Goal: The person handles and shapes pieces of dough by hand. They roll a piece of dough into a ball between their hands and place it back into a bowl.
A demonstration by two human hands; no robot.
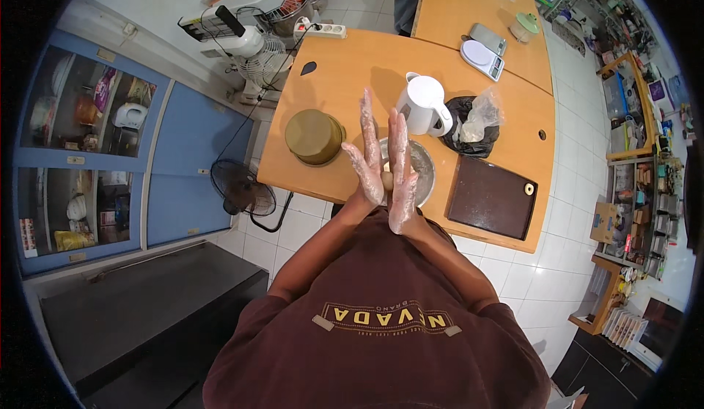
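Both my hands are coated in white flour or dough and pressed toward each other, fingers stretched out. Between the palms of my left hand (370, 163) and my right hand (400, 170) sits a small round dough ball (387, 181), partly hidden by them. Just behind and under the hands stands a metal bowl (425, 165), its contents mostly covered from sight. To the right lies a dark baking tray (488, 200) that carries one small dough ring (529, 188) near its right edge.
On the wooden table (359, 60) are an olive-brown pot (314, 136), a white electric kettle (423, 104), a black plastic bag (469, 145) with a clear bag, and a white kitchen scale (482, 57). A black fan (243, 187) stands left of the table. A person's leg (408, 2) shows beyond.
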